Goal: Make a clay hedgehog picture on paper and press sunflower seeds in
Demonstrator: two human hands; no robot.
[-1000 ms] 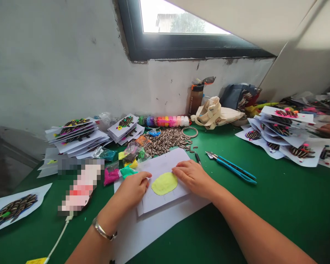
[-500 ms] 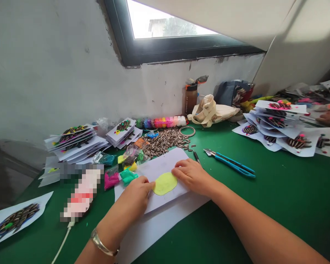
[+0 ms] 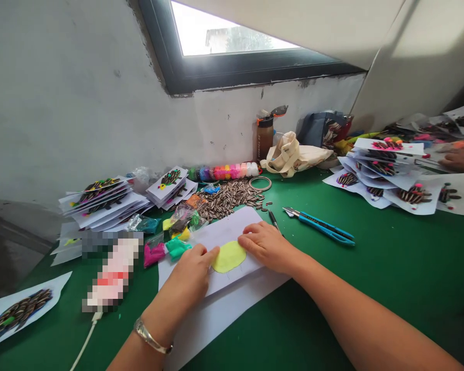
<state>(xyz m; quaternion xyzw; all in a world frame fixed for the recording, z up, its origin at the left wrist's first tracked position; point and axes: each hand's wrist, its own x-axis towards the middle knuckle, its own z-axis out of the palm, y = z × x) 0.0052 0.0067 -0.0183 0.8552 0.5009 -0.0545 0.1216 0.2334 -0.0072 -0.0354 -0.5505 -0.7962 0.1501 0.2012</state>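
A flat yellow oval of modelling clay (image 3: 229, 257) lies on a white sheet of paper (image 3: 212, 232), with faint drawn lines below it. My left hand (image 3: 193, 268) presses a fingertip against the oval's left edge; its other fingers are bent and partly hidden. At the upper right edge, my right hand (image 3: 266, 245) rests its fingers on the clay and the paper, fingers outstretched. Neither hand grasps anything. Beneath the top sheet is another white sheet (image 3: 232, 312).
Clay packets (image 3: 179, 248) and a sunflower seed pile (image 3: 228, 200) lie behind the paper. A pen (image 3: 272, 218) and blue utility knife (image 3: 320, 226) lie right. Seed-picture stacks stand left (image 3: 104, 206) and right (image 3: 386, 170). Another person's hand (image 3: 462, 157) shows far right.
My left fingertip has shifted slightly up along the oval's left edge. The right hand stays at the upper right edge. The whole view has moved a little.
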